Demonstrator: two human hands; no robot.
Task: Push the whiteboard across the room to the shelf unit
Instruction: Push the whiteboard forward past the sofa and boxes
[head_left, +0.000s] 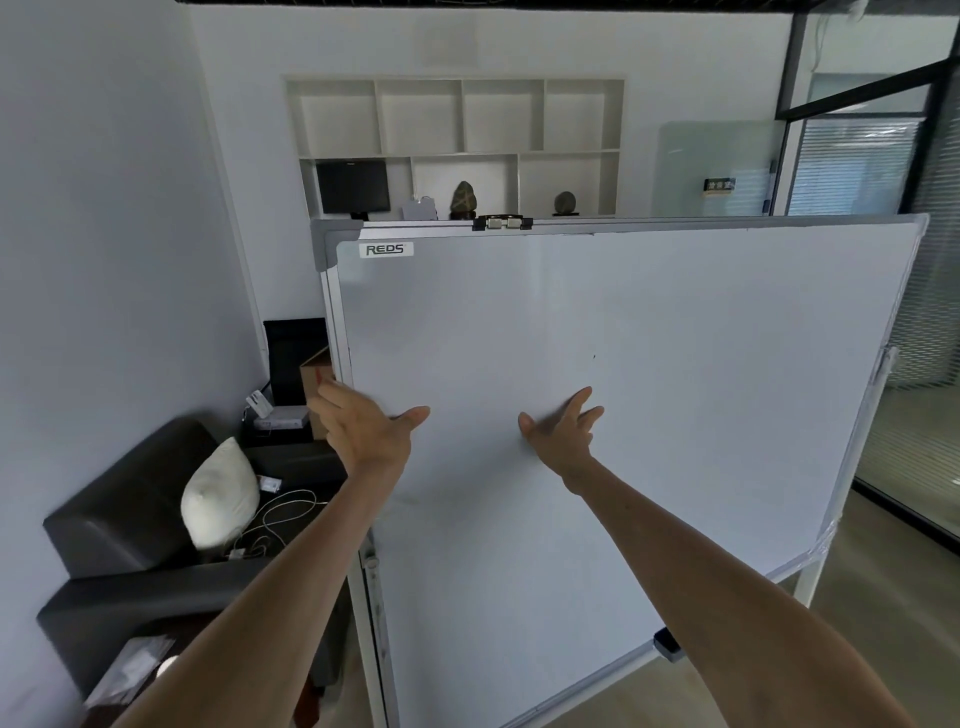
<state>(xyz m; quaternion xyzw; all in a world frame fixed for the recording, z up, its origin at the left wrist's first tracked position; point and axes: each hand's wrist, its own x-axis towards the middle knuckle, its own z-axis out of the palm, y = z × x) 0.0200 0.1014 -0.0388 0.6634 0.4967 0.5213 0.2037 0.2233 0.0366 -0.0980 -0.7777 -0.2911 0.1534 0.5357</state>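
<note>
Leftmost, a dark sofa (130, 514) with a white pillow (221, 499) sits against the wall. Next, the left hand (363, 431) is at the whiteboard's (649, 389) left edge, fingers (327, 397) open around the frame, thumb on the face. Further right, the right hand (561, 428) lies flat on the board, fingers spread. Behind the board, the shelf unit (457, 145) is set into the far wall.

Walls: you face pale plaster (104, 208).
Left corner: your dark sofa (130, 499) carries a white pillow (221, 499).
Right: glass partition (883, 161), black-framed.
Floor: light wood (893, 597).
</note>
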